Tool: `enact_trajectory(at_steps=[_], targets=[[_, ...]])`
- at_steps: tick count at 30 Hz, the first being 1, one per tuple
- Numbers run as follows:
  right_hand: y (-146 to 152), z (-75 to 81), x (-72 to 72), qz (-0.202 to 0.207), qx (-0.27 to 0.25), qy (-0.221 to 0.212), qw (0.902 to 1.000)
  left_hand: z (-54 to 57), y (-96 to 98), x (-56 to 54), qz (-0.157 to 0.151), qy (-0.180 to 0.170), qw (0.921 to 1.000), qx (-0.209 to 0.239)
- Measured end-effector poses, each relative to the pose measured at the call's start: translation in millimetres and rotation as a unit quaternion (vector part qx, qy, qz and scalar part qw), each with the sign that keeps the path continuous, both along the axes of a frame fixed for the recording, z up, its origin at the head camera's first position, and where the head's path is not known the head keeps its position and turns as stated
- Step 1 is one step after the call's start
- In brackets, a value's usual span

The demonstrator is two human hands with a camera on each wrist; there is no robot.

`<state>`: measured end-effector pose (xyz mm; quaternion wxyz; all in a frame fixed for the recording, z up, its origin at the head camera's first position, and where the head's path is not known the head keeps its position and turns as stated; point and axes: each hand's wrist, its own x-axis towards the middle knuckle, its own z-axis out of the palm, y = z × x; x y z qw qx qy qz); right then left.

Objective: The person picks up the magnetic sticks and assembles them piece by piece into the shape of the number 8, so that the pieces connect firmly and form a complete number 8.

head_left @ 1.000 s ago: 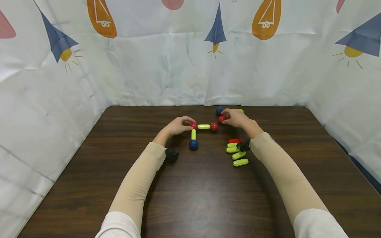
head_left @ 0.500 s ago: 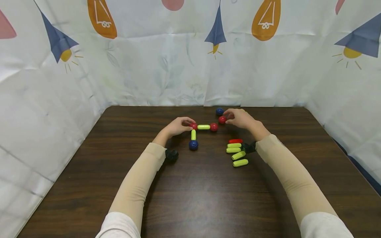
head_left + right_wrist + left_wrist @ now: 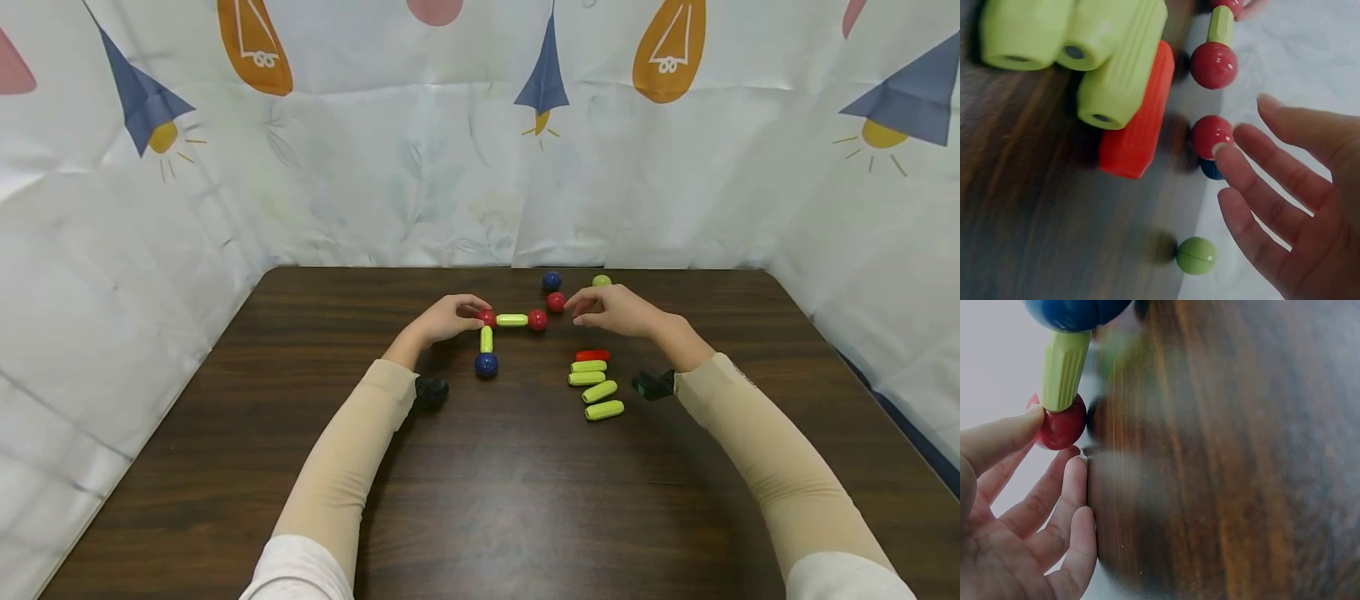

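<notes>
In the head view my left hand (image 3: 448, 319) pinches the red ball (image 3: 1063, 428) at the corner of an L of balls and rods. From that ball one yellow-green rod (image 3: 512, 320) runs right to a second red ball (image 3: 537, 320). Another yellow-green rod (image 3: 1066, 372) joins it to a blue ball (image 3: 486, 365) nearer the person. My right hand (image 3: 622, 310) holds nothing, thumb and fingers apart. Its fingertips are close to a loose red ball (image 3: 555, 302); whether they touch is unclear.
Behind the loose red ball sit a blue ball (image 3: 552, 281) and a green ball (image 3: 602, 281). Several yellow-green rods (image 3: 604, 410) and one red rod (image 3: 592, 356) lie in a column right of the L. A printed white cloth (image 3: 450, 183) hangs behind the table (image 3: 480, 517).
My right hand has drawn back right and toward the person, leaving the loose red ball, and the green ball shows again. The left hand and the L stay in place.
</notes>
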<state>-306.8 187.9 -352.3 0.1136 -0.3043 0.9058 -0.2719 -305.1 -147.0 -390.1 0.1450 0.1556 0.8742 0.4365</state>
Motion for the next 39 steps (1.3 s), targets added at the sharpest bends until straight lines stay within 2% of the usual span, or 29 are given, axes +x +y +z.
enact_trajectory(at_steps=[16,24,34,39], targets=[[22.9,-7.2,16.3,0.063,0.014,-0.076,0.995,2.1,0.1,0.7,-0.001,-0.001,1.0,0.001],[22.9,-7.8,19.0,0.089,0.055,-0.048,0.9933,1.9,-0.3,0.4,0.003,-0.001,1.0,-0.001],[20.1,-12.5,19.2,0.082,0.078,-0.037,0.9929,1.5,0.9,1.4,0.001,-0.001,1.0,0.005],[19.3,-13.9,21.3,0.075,0.073,-0.023,0.9942,-0.9,-0.2,0.0,0.005,0.001,1.0,0.004]])
